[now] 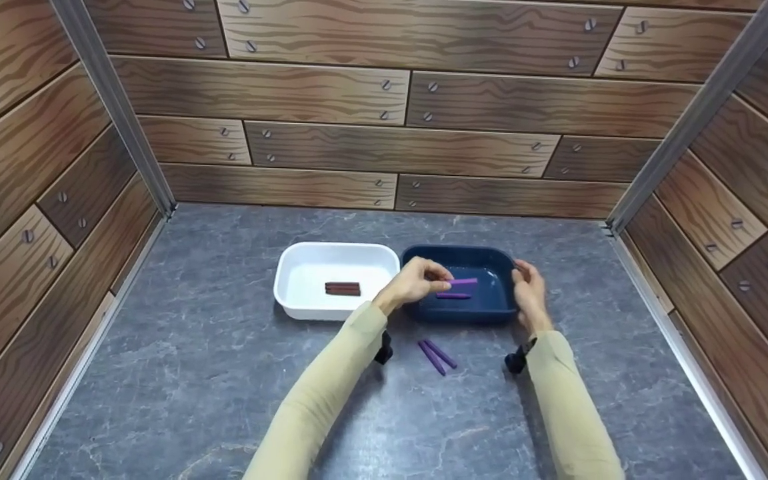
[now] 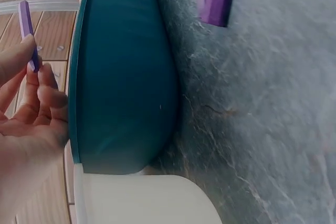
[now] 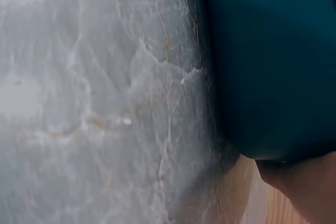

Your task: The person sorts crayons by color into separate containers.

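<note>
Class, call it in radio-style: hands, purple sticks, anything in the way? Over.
Left hand pinching purple stick over navy tray; right hand on its right end. One stick inside, two sticks on table. No obstruction visible.

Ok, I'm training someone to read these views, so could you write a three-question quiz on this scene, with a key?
1. Which hand pinches a purple stick above the dark blue tray?
2. True or false: the white tray holds brown sticks.
3. How many purple sticks lie on the tabletop? A) none B) two C) five

Key: 1. The left hand. 2. True. 3. B.
</note>
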The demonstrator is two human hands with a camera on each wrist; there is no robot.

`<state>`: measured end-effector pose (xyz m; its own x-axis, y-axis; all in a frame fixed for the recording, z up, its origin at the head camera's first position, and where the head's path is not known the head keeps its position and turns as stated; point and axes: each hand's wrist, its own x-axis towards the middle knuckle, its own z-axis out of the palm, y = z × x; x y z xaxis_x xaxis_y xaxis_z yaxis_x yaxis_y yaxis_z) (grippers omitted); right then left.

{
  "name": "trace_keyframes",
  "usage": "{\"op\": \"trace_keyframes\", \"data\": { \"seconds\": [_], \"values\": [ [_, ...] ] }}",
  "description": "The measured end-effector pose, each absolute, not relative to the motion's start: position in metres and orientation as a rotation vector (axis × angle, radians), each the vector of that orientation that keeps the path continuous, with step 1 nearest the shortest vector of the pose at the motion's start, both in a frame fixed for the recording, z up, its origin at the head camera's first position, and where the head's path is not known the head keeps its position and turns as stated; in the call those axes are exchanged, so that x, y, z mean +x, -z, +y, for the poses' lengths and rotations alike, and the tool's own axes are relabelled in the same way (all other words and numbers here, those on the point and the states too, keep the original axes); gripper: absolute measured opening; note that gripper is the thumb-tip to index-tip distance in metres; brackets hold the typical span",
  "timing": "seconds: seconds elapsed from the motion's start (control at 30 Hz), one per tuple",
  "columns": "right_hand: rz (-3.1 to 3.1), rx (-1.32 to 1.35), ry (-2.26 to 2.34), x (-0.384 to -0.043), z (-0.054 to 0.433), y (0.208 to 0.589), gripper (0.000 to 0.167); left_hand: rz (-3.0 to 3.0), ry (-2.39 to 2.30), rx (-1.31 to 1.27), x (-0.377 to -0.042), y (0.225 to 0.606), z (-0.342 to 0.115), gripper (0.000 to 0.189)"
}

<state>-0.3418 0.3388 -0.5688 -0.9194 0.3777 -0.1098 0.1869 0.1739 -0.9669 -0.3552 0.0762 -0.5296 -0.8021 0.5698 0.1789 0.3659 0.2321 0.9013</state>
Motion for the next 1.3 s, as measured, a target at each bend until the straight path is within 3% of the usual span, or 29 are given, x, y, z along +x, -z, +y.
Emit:
{"op": "trace_keyframes", "data": {
  "seconds": [0.4,0.67,1.3],
  "values": [
    [-2.228,-0.532,-1.879,-0.341,0.339,0.571,0.042,2.303,-1.818,0.539,-0.365,0.535,0.106,0.013],
    [-2.262,-0.536,-1.878,-0.339,0.337,0.573,0.043,2.455,-1.693,0.248,-0.366,0.548,0.114,0.007],
    [-2.246,-0.551,-1.877,-0.340,0.339,0.568,0.042,2.567,-1.392,0.095,-0.372,0.551,0.121,0.008]
  ]
}}
